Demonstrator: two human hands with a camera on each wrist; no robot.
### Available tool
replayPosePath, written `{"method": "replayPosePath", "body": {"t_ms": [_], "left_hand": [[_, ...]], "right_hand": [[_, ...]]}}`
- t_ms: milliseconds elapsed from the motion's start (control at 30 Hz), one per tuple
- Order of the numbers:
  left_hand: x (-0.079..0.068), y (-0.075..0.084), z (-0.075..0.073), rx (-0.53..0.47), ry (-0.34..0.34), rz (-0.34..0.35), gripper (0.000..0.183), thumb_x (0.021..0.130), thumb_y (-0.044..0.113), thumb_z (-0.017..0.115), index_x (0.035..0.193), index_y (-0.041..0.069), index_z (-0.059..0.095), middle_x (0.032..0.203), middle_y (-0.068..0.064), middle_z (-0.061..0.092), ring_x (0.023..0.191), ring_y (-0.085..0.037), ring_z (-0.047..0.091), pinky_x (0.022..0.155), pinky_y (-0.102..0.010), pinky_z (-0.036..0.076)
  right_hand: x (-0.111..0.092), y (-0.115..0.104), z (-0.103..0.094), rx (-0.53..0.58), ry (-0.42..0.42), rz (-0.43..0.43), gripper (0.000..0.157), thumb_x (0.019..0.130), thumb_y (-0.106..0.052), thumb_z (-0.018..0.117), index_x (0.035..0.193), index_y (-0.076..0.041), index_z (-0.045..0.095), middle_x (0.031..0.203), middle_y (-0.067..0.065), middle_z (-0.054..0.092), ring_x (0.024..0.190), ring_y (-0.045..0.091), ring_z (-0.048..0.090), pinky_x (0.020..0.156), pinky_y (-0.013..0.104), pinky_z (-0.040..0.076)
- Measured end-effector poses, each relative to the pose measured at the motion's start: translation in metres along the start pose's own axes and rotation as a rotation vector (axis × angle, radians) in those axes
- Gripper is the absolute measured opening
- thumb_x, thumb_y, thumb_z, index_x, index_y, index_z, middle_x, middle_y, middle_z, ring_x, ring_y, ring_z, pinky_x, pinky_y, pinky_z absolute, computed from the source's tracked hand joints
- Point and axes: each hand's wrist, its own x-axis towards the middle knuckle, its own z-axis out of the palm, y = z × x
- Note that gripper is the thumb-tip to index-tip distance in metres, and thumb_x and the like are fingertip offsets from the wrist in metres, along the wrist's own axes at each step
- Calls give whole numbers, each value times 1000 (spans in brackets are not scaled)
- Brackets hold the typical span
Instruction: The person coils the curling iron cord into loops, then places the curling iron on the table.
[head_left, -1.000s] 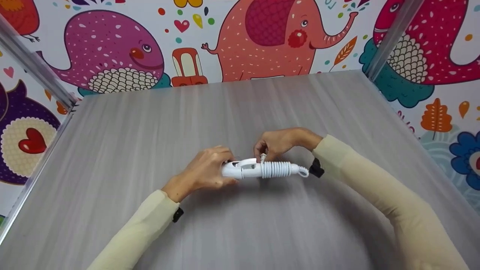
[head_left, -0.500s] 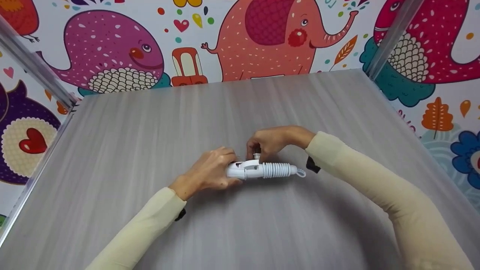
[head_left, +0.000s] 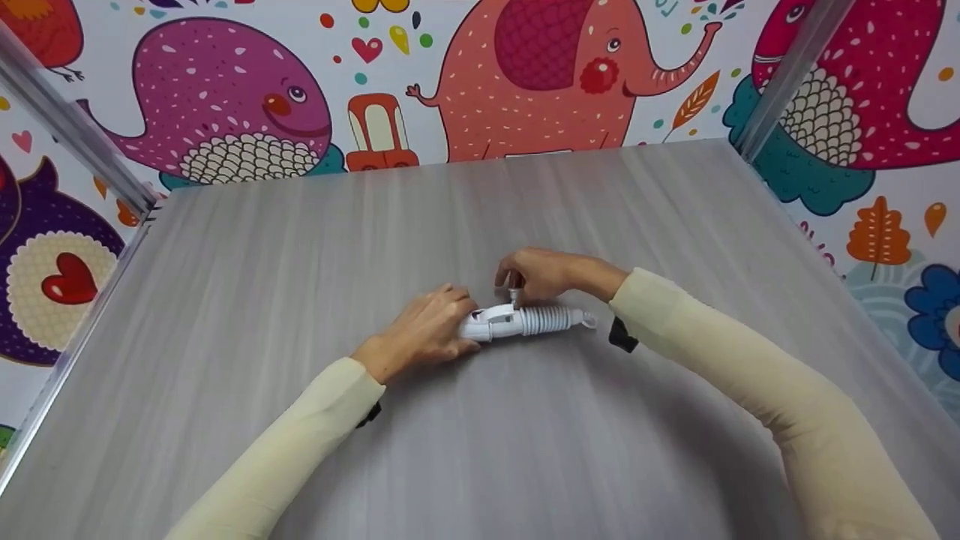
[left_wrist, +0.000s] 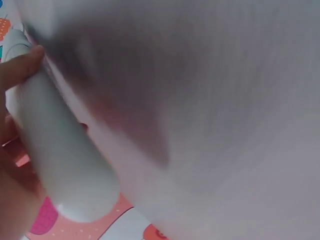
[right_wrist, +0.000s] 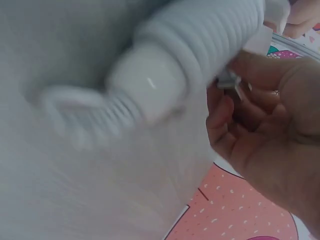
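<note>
My left hand point(head_left: 427, 326) grips a white curling iron point(head_left: 506, 327) by its left end, thumb on the near side and fingers over the far side. In the left wrist view, the iron's smooth rounded body point(left_wrist: 65, 135) lies along the palm. A white cord point(head_left: 546, 319) is wound in tight coils round the iron's right part, and a small loop sticks out at its end. Just beyond the lever, my right hand point(head_left: 547, 274) pinches the cord's plug point(head_left: 514, 295) with curled fingers. Metal shows on the plug in the right wrist view, partly hidden by the fingers.
Beneath both hands is a grey wood-grain table point(head_left: 337, 247). Printed cartoon panels point(head_left: 540, 75) wall it at the back and sides, with metal posts point(head_left: 795, 75) at the far corners. Black wrist mounts point(head_left: 622, 335) are under the sleeves.
The plug has shifted left, from above the coils to beside the lever. Both hands and the iron have moved slightly away from the body, and the iron's right end now points farther back.
</note>
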Motion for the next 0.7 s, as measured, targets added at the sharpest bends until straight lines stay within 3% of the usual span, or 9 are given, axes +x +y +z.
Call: {"method": "replayPosePath", "body": {"t_ms": [233,367,467,700], "left_hand": [[9,-3,3,15,-13,-69,44,83,28,81,115,0,69,110,-15,67,99,-31,61,81,-44,56],[16,-4,2,8,-62,-110,44,84,25,80,117,-1,68,114,-16,67,105,-33,60,86,-47,55],[17,-5,2,3,-95,-125,44,85,24,80,119,-2,67,115,-18,66,106,-35,60,87,-49,55],[14,-7,-1,5,-86,-153,46,81,28,83,115,0,69,107,-17,67,100,-35,63,82,-52,55]], "right_hand": [[3,9,0,55,170,87,37,86,1,68,122,5,63,114,23,70,109,34,67,94,46,53],[5,13,6,96,252,129,34,86,4,65,120,6,64,113,23,69,105,32,65,93,45,53],[6,17,12,126,259,141,32,87,4,65,119,7,64,115,24,69,106,32,65,94,45,52],[8,19,12,145,273,142,35,89,-4,71,121,6,63,120,23,68,113,34,66,99,46,50]]}}
